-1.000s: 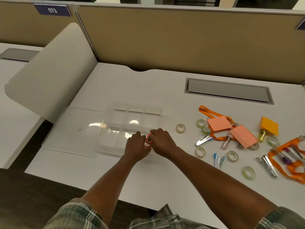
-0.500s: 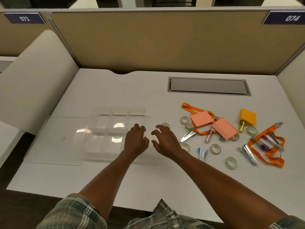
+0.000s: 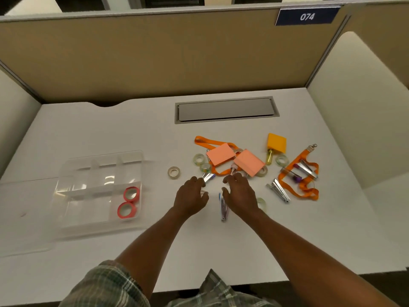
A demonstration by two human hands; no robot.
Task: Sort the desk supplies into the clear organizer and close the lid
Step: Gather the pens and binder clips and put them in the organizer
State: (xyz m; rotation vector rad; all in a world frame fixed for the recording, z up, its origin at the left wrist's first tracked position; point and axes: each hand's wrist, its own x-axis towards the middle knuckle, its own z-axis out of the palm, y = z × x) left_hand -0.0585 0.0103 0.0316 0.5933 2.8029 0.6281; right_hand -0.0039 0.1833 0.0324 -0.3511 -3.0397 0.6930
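Two red tape rolls (image 3: 132, 188) lie side by side in the near right compartment of the clear organizer (image 3: 97, 189), which sits at the left of the tabletop (image 3: 132, 129). Like is kept with like, so sorting appears to run by kind. I see nothing in the other compartments. The lid (image 3: 24, 218) lies open and flat to the organizer's left, leaving the top free for loading; closing is not yet due.

The left hand (image 3: 190, 196) and right hand (image 3: 240, 196) hover side by side at the near edge of the loose pile, well apart from the organizer. Both are palm down with fingers loosely spread, and neither visibly holds anything. The left fingertips are at a silver clip (image 3: 209, 177); I cannot tell whether they touch it. A small silver tool (image 3: 223, 209) lies between the hands. Judgement: choosing the next item.

Unsorted items:
- a beige tape roll (image 3: 169, 173) lying alone, nearest the organizer
- clear tape rolls (image 3: 198, 159)
- pink note pads (image 3: 220, 154)
- orange lanyards (image 3: 298, 185)

The organizer is transparent. Glare sits on its dividers, and the walls are hard to trace.
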